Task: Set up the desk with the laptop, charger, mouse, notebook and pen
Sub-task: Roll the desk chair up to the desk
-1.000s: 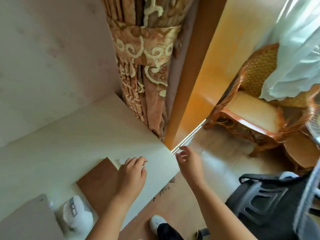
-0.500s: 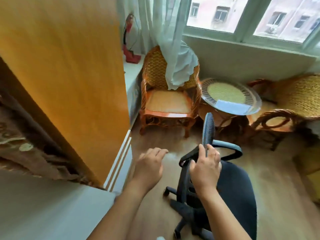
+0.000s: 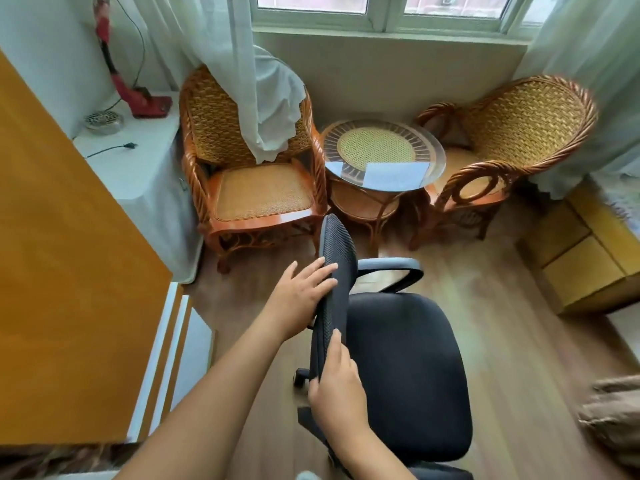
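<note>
I am turned away from the desk, and none of the laptop, charger, mouse, notebook or pen is in view. A black office chair (image 3: 405, 368) with a mesh backrest stands on the wooden floor in front of me. My left hand (image 3: 299, 294) lies flat against the left side of the backrest, fingers spread over its edge. My right hand (image 3: 337, 389) grips the lower edge of the same backrest, thumb on the near side.
Two wicker armchairs (image 3: 256, 168) (image 3: 512, 147) flank a round glass-topped table (image 3: 382, 150) under the window. An orange panel (image 3: 62, 271) fills the left. A white ledge (image 3: 131, 157) holds a red tool. Yellow drawers (image 3: 588, 258) stand at the right.
My view has swung from the desk corner to the room. Both hands left the desk edge and now rest on the office chair's backrest; the left hand arrived last.
</note>
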